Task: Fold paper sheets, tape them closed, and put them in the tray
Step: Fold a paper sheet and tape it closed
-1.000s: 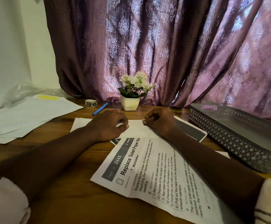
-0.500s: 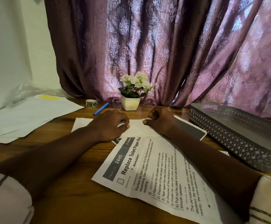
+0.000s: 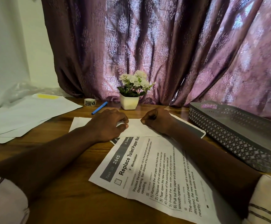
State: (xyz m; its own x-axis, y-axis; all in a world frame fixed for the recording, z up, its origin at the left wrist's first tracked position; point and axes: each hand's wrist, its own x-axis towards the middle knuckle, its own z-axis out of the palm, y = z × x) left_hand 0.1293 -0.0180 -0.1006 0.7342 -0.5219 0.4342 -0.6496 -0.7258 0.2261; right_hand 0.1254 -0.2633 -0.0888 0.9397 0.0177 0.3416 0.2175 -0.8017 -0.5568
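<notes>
Several loose white sheets (image 3: 26, 113) lie stacked at my nine o'clock on the wooden table (image 3: 76, 204), untouched. Further in, around eleven o'clock, I see a small tape roll (image 3: 90, 102) and just beside it a blue pen (image 3: 99, 108), both well clear of my hands. My left hand (image 3: 106, 125) lies palm down with curled fingers on the folded white sheet (image 3: 136, 128), thumb and fingertips pressing it flat near its middle. At twelve o'clock a white pot of flowers (image 3: 129, 102) stands against the curtain (image 3: 163, 46). My right hand (image 3: 157, 121) is closed into a loose fist, knuckles down on the same sheet just beside the left; I cannot tell whether it pinches an edge. That sheet overlaps a printed instruction sheet (image 3: 149, 173) running toward five o'clock. At two to three o'clock sits the grey perforated tray (image 3: 228, 135), which looks empty from here.

I judge the crease is being set, taping not begun. Risks: if I lift the left hand to reach the tape, the fold could spring open; pressing unevenly could skew the crease; dragging may shift the printed sheet underneath
</notes>
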